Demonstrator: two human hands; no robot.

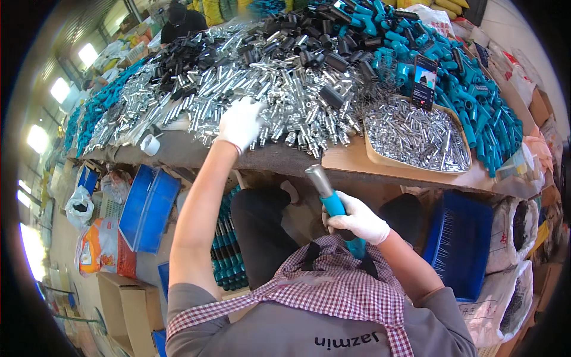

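Note:
My left hand (240, 124), in a white glove, reaches out onto the heap of shiny metal tubes (279, 89) on the workbench, its fingers curled down among them. My right hand (355, 219), also gloved, is held close to my chest and grips a teal handle (335, 205) with a grey metal tube fitted on its upper end. A shallow cardboard tray (357, 156) full of small silver sleeves sits at the bench's right front. Teal handles (470, 89) are piled at the right, black sleeves (297, 41) at the back.
A phone (424, 82) stands propped behind the tray. Blue plastic crates (148, 208) (461, 244) sit under the bench on both sides, with finished teal-handled pieces (229, 256) stacked by my knee. Sacks and cardboard boxes crowd the floor. Another person (181, 21) works at the far end.

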